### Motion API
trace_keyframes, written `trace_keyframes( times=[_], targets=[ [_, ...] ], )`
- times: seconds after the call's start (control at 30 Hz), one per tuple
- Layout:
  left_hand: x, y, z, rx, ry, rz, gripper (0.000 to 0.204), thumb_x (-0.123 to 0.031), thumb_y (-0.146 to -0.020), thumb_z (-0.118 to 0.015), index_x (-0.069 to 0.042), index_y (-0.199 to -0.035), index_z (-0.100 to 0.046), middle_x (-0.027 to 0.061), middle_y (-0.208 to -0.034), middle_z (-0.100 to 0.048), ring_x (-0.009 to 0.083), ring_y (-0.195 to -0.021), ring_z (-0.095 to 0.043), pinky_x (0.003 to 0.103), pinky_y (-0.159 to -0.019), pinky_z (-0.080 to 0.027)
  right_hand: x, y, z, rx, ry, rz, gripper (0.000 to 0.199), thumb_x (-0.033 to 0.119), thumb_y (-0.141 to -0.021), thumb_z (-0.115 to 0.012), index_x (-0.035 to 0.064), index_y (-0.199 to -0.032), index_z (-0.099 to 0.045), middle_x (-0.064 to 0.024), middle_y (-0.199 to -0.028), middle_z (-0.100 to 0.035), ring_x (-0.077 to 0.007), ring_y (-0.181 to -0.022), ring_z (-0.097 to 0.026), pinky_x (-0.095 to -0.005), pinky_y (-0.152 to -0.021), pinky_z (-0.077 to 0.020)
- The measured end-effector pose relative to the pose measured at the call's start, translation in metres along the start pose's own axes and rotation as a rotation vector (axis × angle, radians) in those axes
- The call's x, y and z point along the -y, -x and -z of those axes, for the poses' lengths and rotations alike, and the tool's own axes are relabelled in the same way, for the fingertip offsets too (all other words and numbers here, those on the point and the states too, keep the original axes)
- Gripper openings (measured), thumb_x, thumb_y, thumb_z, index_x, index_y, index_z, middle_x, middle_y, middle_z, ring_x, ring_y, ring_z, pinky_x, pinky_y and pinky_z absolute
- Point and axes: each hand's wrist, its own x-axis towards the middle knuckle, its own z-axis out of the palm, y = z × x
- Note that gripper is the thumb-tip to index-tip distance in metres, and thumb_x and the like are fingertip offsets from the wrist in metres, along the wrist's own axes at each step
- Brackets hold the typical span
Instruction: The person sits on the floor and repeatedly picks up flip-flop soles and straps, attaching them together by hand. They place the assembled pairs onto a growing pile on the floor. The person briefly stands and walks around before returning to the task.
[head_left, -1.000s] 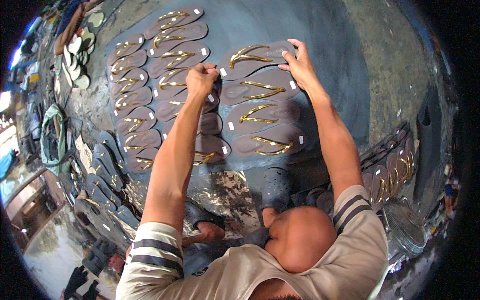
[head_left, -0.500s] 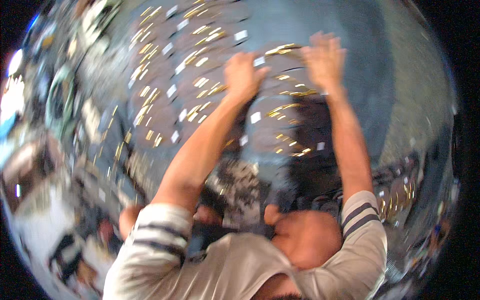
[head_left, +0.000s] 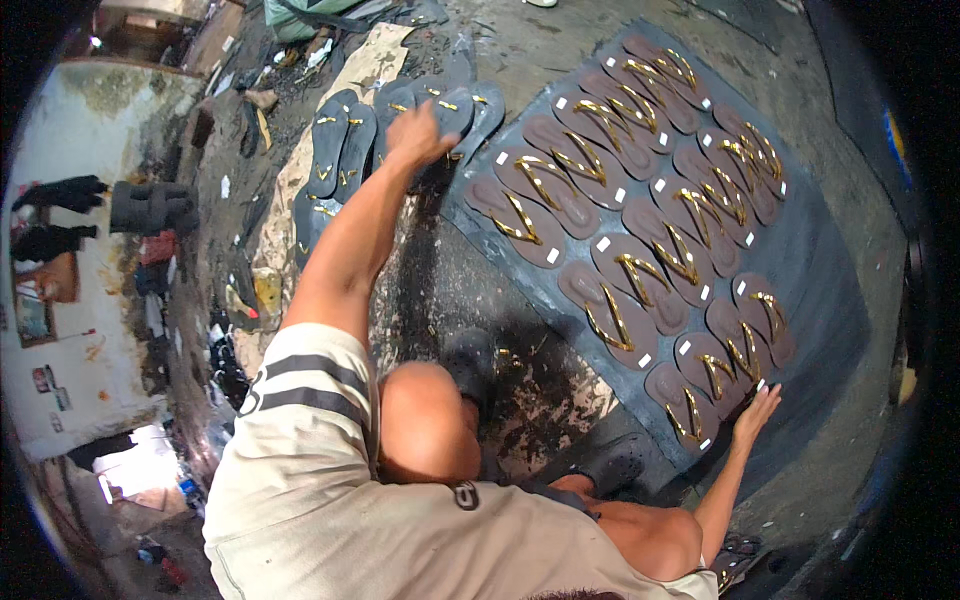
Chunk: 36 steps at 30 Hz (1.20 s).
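- My left hand [head_left: 415, 135] reaches into the stack of dark sandals [head_left: 400, 125]; whether it grips one, I cannot tell.
- My right hand [head_left: 757, 412] rests flat, fingers spread, on the mat [head_left: 830, 290] beside brown gold-strapped sandals [head_left: 640, 225].
- Risk, I judge: leaning far could scuff the neat rows.

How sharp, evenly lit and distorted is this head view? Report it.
Head view: sharp, no motion blur; the brown sandals with gold straps show crisp edges. Fisheye bends the dark mat and blackens the corners. The pale wall at the left rim is overexposed. The left hand over the dark sandals and the right hand at the mat's edge are evenly lit, with soft shadows.
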Motion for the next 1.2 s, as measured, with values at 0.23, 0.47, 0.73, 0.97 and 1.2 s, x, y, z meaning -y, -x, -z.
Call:
trace_keyframes(
  times=[0.23,0.47,0.73,0.97,1.2],
  targets=[
    [0.083,0.059,-0.030,-0.372,0.363,-0.144,0.079,-0.031,-0.070,-0.078,-0.003,-0.132,-0.039,0.0236,-0.121,-0.050,0.0408,-0.115,-0.047,0.045,-0.099,-0.040,0.234,-0.028,0.089,-0.152,0.085,0.499,0.050,0.030,-0.103,-0.042,0.0061,-0.146,-0.035,-0.0212,-0.151,-0.029,-0.0341,-0.142,-0.024,-0.0440,-0.114,-0.0224],
    [0.034,0.084,0.066,-0.300,0.981,-0.413,0.053,-0.021,-0.079,-0.072,0.000,-0.122,-0.052,0.0180,-0.122,-0.055,0.0290,-0.115,-0.053,0.038,-0.101,-0.040,0.433,0.017,0.124,0.067,-0.106,0.691,0.050,0.017,-0.095,-0.058,0.0111,-0.142,-0.044,-0.0103,-0.145,-0.043,-0.0231,-0.133,-0.041,-0.0378,-0.107,-0.0365],
    [-0.126,0.135,0.127,0.818,1.327,-0.547,0.040,-0.032,-0.094,-0.062,-0.004,-0.122,-0.061,0.0081,-0.108,-0.063,0.0133,-0.087,-0.060,0.026,-0.072,-0.053,0.410,0.045,0.117,0.538,-0.671,0.518,0.054,0.011,-0.089,-0.064,0.0059,-0.138,-0.041,-0.0094,-0.137,-0.048,-0.0195,-0.124,-0.047,-0.0356,-0.104,-0.0389],
    [-0.294,0.128,0.054,0.866,1.313,-0.322,0.042,-0.019,-0.096,-0.057,0.005,-0.129,-0.049,0.0106,-0.115,-0.059,0.0138,-0.097,-0.060,0.030,-0.081,-0.059,0.227,0.029,0.073,0.309,-1.102,0.006,0.046,0.013,-0.093,-0.061,0.0062,-0.134,-0.041,-0.0068,-0.126,-0.051,-0.0145,-0.111,-0.051,-0.0297,-0.087,-0.0481],
    [-0.505,0.080,-0.050,0.701,1.164,-0.339,0.033,-0.023,-0.088,-0.070,0.001,-0.110,-0.065,0.0033,-0.091,-0.065,0.0116,-0.077,-0.060,0.025,-0.067,-0.051,0.113,-0.104,0.076,-0.002,-1.110,-0.177,0.043,0.009,-0.093,-0.059,0.0075,-0.133,-0.042,-0.0123,-0.120,-0.056,-0.0173,-0.101,-0.057,-0.0310,-0.080,-0.0506]
  ],
)
